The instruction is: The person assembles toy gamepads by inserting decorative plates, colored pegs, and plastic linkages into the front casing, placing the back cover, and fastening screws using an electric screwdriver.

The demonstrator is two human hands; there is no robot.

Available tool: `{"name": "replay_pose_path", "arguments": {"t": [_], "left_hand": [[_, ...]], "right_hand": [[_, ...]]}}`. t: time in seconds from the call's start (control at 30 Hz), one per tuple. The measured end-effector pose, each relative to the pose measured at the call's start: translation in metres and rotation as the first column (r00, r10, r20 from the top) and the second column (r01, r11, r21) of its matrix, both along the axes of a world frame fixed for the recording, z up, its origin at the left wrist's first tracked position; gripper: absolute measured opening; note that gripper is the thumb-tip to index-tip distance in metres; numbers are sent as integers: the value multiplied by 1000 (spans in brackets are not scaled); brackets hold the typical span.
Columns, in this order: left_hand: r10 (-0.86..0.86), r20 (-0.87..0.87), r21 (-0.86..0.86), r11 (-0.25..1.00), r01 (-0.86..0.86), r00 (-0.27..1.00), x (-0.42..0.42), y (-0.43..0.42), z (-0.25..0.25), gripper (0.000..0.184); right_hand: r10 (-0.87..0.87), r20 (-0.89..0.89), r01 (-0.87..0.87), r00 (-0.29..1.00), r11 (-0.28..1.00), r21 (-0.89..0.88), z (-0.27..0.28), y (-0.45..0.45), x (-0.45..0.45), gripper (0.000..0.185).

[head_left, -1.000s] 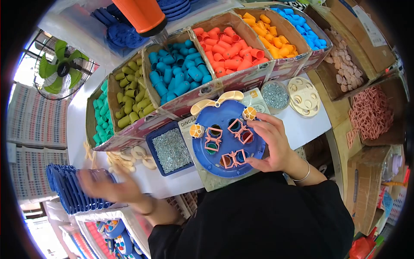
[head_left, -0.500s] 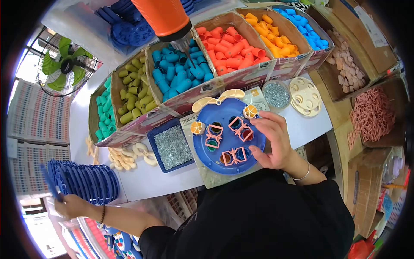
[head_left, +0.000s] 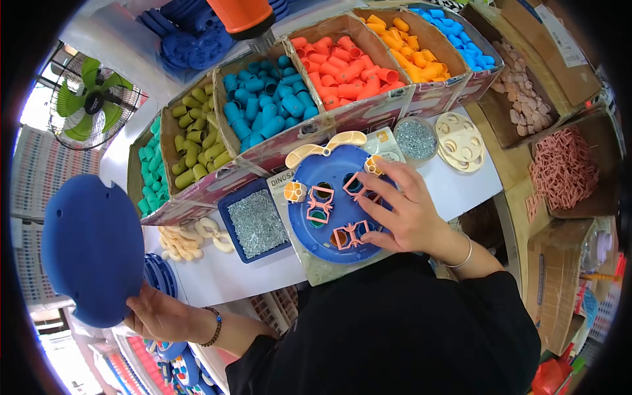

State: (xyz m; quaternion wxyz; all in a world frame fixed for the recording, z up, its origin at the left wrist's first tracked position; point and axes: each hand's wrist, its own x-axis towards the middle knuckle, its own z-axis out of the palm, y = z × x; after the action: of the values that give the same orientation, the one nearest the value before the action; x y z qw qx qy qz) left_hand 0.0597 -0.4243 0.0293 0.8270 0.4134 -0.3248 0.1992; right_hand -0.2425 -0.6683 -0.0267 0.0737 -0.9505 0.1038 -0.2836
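Note:
My left hand [head_left: 155, 314] grips the lower edge of a flat blue disc [head_left: 95, 247], held up at the left. At the centre, a round blue base [head_left: 303, 230] lies on a grey board [head_left: 320, 270]. It carries pink frames [head_left: 318, 205] over coloured cylinders, two orange-and-white pieces [head_left: 295, 191] and a cream curved piece [head_left: 326, 148] at its top. My right hand [head_left: 411, 214] rests over the base's right side, fingers spread, partly covering a pink frame and touching near the right orange piece. Nothing is visibly gripped in it.
Bins of coloured caps [head_left: 270, 99] curve behind the base, with an orange screwdriver [head_left: 243, 16] hanging above. A blue tray of screws [head_left: 257, 224] sits left, a screw bowl [head_left: 416, 138] and cream discs [head_left: 461, 143] right. Blue parts [head_left: 160, 273] stand behind my left hand.
My left hand has lifted the blue disc from the far left and turned its broad face into view. My right hand's fingers have moved further over the base. The screwdriver has swung upward and left.

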Motion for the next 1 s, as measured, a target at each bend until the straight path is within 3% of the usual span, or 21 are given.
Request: {"name": "replay_pose_path", "arguments": {"t": [0.07,0.2,0.23,0.27,0.3,0.37,0.4,0.43,0.47,0.5,0.53,0.57,0.67,0.7,0.73,0.8,0.9,0.93,1.0], "left_hand": [[-35,-23,38,999,36,999,-1,-5,-2,29],[-149,-36,41,988,150,988,-1,2,-7,27],[-209,-112,-63,977,203,971,-6,0,-9,28],[-275,-180,-170,954,245,945,-9,-3,-10,28],[-273,-182,-168,955,244,945,-8,-3,-14,28],[-551,-360,-290,833,471,753,-10,-4,-23,31],[-716,-335,-304,698,649,613,-16,-15,-26,33],[-751,-365,-334,657,675,550,-22,-27,-33,33],[-783,-392,-368,614,699,482,-30,-42,-41,33],[-821,-408,-378,549,745,399,-46,-61,-43,35],[-852,-421,-392,480,784,311,-65,-81,-43,37],[-823,-480,-341,493,800,303,-85,-98,-40,41],[-743,-630,-248,469,848,226,-125,-123,-36,52],[-731,-648,-228,451,863,211,-127,-120,-40,58],[-734,-646,-244,459,854,209,-127,-118,-42,58],[-703,-561,2,527,850,437,-127,-116,-44,63],[-702,-385,373,476,796,600,-127,-100,-52,67],[-597,-226,650,496,576,770,-127,-95,-54,68],[-599,-64,714,532,456,798,-131,-96,-58,67]], "right_hand": [[59,-51,-60,997,998,-19,2,-7,0,50],[181,-115,-177,977,983,46,3,-17,1,50],[182,-117,-177,976,983,51,3,-20,0,50],[162,-22,-159,986,982,101,1,-23,-4,48],[138,70,-147,988,978,151,2,-26,-6,45],[24,201,-63,979,979,193,10,-24,-17,37],[-34,245,-31,969,966,256,12,-23,-22,35],[56,287,-157,956,926,343,10,-26,-24,39],[51,278,-152,959,923,353,11,-18,-20,39],[22,377,-292,926,676,676,19,-5,-8,43],[-53,451,-415,891,308,856,24,6,5,48],[-33,517,-495,855,244,834,23,10,17,55],[-127,454,-415,882,248,875,22,13,14,57],[-61,587,-556,807,259,790,19,5,13,56],[-48,576,-546,816,259,796,23,3,6,56],[-185,405,-406,895,35,913,34,6,-9,50],[-215,256,-268,943,-30,963,25,7,-27,46],[-302,261,-258,917,49,965,24,11,-20,42],[-384,211,-210,899,46,977,18,8,-26,34]]}}
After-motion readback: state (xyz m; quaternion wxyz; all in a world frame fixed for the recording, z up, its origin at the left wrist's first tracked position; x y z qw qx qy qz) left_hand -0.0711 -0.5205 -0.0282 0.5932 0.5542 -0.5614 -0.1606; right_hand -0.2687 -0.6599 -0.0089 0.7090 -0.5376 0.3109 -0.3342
